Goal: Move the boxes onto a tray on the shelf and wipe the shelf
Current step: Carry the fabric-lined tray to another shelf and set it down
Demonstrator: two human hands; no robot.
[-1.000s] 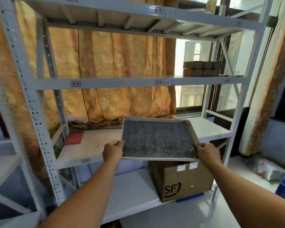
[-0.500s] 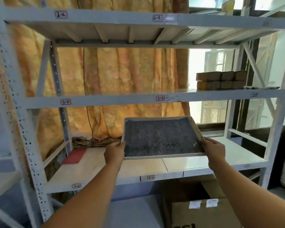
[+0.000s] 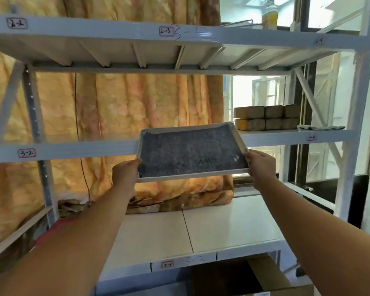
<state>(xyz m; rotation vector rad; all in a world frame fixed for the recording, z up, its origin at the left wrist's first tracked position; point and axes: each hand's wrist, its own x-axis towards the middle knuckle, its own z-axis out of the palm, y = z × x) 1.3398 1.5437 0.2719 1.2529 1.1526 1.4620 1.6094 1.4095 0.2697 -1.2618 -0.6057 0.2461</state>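
Observation:
A rectangular tray with a pale rim and a dark speckled floor is held in the air at the front edge of the middle shelf. My left hand grips its near left corner and my right hand grips its near right corner. The tray tilts towards me. Several brown boxes stand stacked in two rows on the right part of that shelf, just beyond the tray's far right corner. A grey cloth lies flat on the shelf to the right of the boxes.
The white metal rack has an upper shelf overhead and a lower white shelf below my arms. An orange curtain hangs behind. A cardboard carton sits under the lower shelf. A red item lies at its left end.
Both hands have lifted the tray from the lower shelf's level up to the front edge of the middle shelf. The camera has tilted upward with it.

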